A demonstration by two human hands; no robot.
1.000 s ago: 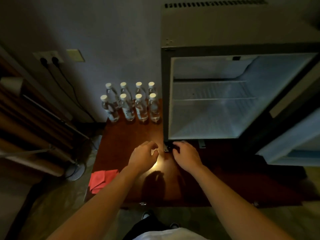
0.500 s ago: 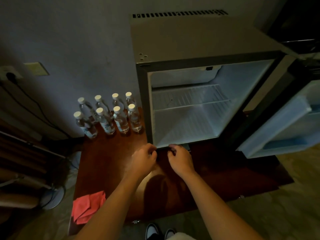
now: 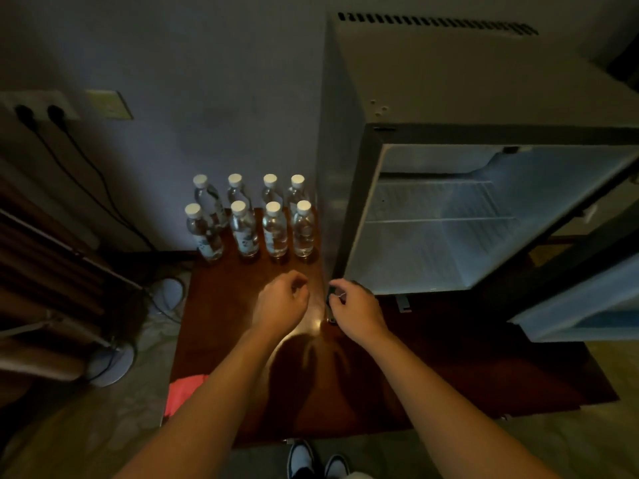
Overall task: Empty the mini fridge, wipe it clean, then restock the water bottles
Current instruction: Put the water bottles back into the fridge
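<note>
Eight water bottles [image 3: 254, 219] stand on the desk [image 3: 449, 368], just left of the emptied mini fridge [image 3: 432, 216]. Both hands, left hand [image 3: 281, 302] and right hand [image 3: 356, 307], hover loosely curled, nothing held. The red cloth [image 3: 183, 392] should be fetched before restocking.

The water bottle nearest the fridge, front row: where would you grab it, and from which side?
Probably around the clear body just below the white cap of that water bottle, coming from the front, the person's side. It stands upright; the mini fridge wall blocks its right, other bottles crowd its left and back.
</note>
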